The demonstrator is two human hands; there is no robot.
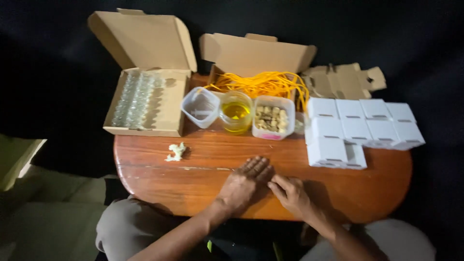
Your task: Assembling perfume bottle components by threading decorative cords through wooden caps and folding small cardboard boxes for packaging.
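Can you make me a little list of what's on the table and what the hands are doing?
table: round, wooden
left hand: flat on the table, holding nothing
right hand: on the table, beside the left, holding nothing
left box: open cardboard, rows of small glass bottles
back box: open cardboard, orange strings
tubs: one clear, one with brownish pieces
jar: yellow liquid
white boxes: grouped at the right
scrap: pale crumpled bit
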